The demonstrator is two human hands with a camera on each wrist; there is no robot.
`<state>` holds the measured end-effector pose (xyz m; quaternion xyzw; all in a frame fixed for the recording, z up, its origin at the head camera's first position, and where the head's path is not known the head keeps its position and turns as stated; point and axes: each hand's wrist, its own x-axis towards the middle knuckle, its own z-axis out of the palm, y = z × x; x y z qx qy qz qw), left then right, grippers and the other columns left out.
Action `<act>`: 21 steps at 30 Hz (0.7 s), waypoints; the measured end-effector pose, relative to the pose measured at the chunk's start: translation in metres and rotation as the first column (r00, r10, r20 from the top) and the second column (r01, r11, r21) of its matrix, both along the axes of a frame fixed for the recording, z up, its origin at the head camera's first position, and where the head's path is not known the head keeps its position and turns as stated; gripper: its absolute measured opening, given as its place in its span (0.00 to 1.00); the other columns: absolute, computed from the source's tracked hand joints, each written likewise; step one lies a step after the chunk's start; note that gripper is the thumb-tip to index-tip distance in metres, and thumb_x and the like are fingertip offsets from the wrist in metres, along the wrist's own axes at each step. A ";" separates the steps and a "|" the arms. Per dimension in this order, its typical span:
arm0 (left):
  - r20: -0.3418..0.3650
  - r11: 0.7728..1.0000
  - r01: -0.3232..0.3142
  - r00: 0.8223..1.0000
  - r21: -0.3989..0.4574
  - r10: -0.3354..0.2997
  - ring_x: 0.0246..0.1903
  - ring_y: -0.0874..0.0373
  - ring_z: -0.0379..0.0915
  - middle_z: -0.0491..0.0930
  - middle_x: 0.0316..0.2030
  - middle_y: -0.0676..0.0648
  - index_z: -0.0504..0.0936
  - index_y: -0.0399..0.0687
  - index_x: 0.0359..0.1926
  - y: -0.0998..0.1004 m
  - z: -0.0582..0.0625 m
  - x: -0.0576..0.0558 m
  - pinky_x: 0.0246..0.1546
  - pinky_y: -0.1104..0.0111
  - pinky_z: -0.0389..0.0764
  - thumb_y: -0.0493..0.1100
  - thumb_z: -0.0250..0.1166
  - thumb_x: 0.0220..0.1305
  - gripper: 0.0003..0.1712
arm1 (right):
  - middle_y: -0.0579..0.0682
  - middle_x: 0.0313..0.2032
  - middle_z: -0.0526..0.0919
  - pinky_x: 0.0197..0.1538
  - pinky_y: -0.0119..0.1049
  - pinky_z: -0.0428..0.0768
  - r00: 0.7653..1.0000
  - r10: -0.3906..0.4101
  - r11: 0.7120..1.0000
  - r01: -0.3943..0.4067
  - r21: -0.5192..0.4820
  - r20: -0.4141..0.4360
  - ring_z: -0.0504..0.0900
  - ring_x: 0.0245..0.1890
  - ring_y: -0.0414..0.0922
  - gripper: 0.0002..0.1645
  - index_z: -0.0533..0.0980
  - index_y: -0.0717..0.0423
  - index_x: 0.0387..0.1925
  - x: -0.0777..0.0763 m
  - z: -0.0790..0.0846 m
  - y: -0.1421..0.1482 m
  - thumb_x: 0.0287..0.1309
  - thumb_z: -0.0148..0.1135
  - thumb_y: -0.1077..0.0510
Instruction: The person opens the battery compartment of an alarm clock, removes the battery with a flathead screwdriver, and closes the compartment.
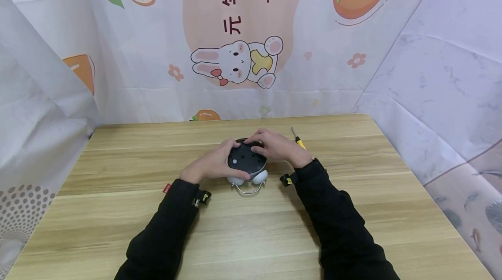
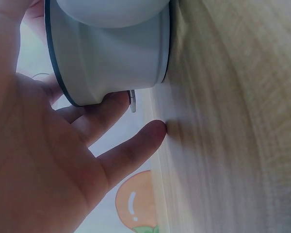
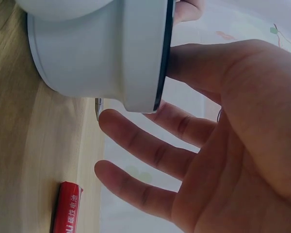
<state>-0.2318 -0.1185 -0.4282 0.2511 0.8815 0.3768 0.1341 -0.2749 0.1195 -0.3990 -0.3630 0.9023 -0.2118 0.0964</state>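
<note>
A white twin-bell alarm clock [image 1: 246,158] lies face down on the wooden table, black back upward, its bells and wire handle toward the person. My left hand [image 1: 213,162] grips it from the left, thumb across the back near a bell and other fingers around the side. From the far right, my right hand [image 1: 274,146] has its thumb on the black back and its index finger at the far rim. In the right wrist view, two fingers of the right hand [image 3: 233,145] extend beside the white casing, one close to a small metal foot.
A red battery [image 3: 68,208] lies on the table near the right hand. Beyond the right wrist lies a screwdriver [image 1: 299,140] with a yellow and black handle. A small red piece [image 1: 167,188] shows beside the left sleeve. Behind the table hangs a printed curtain [image 1: 313,75].
</note>
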 end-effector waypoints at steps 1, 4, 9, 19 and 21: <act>0.001 1.000 -0.001 1.000 0.001 0.001 0.56 0.53 0.69 0.67 0.62 0.46 0.63 0.49 0.68 0.000 0.000 0.000 0.58 0.59 0.73 0.67 0.79 0.47 0.55 | 0.54 0.55 0.76 0.53 0.42 0.76 1.000 0.001 1.000 -0.001 0.000 0.001 0.76 0.51 0.48 0.20 0.79 0.50 0.64 0.000 0.000 0.000 0.74 0.59 0.57; -0.002 1.000 -0.002 1.000 -0.006 0.002 0.56 0.54 0.69 0.67 0.63 0.46 0.63 0.49 0.68 0.001 0.000 0.000 0.58 0.59 0.73 0.67 0.79 0.47 0.55 | 0.54 0.55 0.76 0.54 0.42 0.76 1.000 0.003 1.000 -0.003 -0.002 0.001 0.76 0.52 0.48 0.20 0.79 0.50 0.64 0.000 -0.001 0.001 0.74 0.58 0.57; 0.010 1.000 -0.008 1.000 -0.013 0.008 0.57 0.53 0.69 0.66 0.64 0.46 0.62 0.49 0.70 0.001 0.000 0.001 0.59 0.59 0.72 0.67 0.79 0.47 0.56 | 0.55 0.55 0.76 0.54 0.42 0.76 1.000 0.004 1.000 -0.004 0.003 0.003 0.76 0.51 0.48 0.20 0.78 0.51 0.64 0.001 0.000 0.001 0.74 0.58 0.57; -0.027 0.999 -0.005 1.000 -0.033 0.005 0.56 0.55 0.69 0.67 0.62 0.47 0.65 0.49 0.68 0.001 0.002 0.000 0.57 0.60 0.73 0.69 0.78 0.47 0.55 | 0.54 0.56 0.75 0.53 0.41 0.76 1.000 0.003 0.999 -0.003 0.034 0.004 0.76 0.51 0.47 0.21 0.77 0.52 0.65 0.004 0.002 -0.002 0.75 0.57 0.56; -0.029 0.999 -0.005 1.000 -0.033 0.004 0.56 0.55 0.69 0.68 0.62 0.47 0.65 0.49 0.68 0.001 0.002 0.001 0.57 0.60 0.73 0.69 0.78 0.47 0.54 | 0.54 0.56 0.75 0.53 0.41 0.76 1.000 0.000 0.999 -0.001 0.039 0.009 0.76 0.51 0.47 0.21 0.77 0.51 0.65 0.004 0.003 -0.002 0.75 0.57 0.56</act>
